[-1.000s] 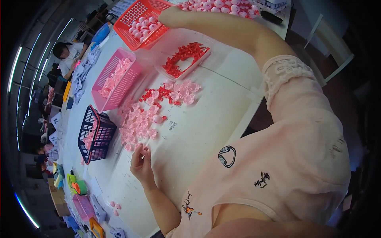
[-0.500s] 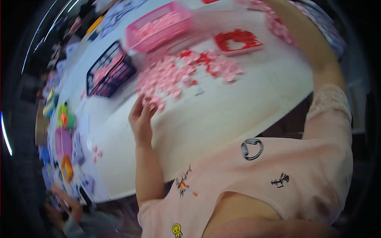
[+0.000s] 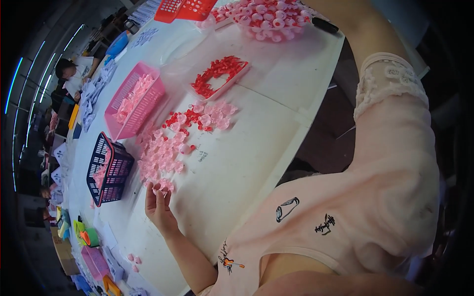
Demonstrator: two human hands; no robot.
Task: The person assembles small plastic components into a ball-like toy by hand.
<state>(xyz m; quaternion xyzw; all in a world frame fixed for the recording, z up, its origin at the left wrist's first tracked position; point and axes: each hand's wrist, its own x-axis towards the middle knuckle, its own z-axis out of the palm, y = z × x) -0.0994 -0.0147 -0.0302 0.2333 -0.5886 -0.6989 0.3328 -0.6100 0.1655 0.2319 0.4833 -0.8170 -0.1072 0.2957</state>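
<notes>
My left hand [image 3: 159, 207] rests on the white table [image 3: 232, 182], fingers spread, fingertips touching the near end of a loose pile of small pink round pieces [image 3: 163, 148]. I cannot see anything gripped in it. Small red pieces [image 3: 185, 118] are mixed into the far part of that pile. Beyond them a shallow clear tray [image 3: 219, 76] holds more red pieces. My right arm, with a lace sleeve edge [image 3: 387, 79], stretches toward a heap of pink and white pieces [image 3: 266, 19] at the top; its hand is cut off by the picture's edge.
A pink basket [image 3: 136, 101] and a dark blue basket [image 3: 108, 167], both holding pink pieces, stand left of the pile. Red baskets [image 3: 185, 7] sit at the far end, with a black marker [image 3: 326, 24] nearby. Another person [image 3: 74, 74] sits far left. Coloured bins [image 3: 91, 261] line the near-left edge.
The view swung down and back up as my head moved. My left hand stays at the near end of the pink pile, and my right arm still reaches toward the far heap.
</notes>
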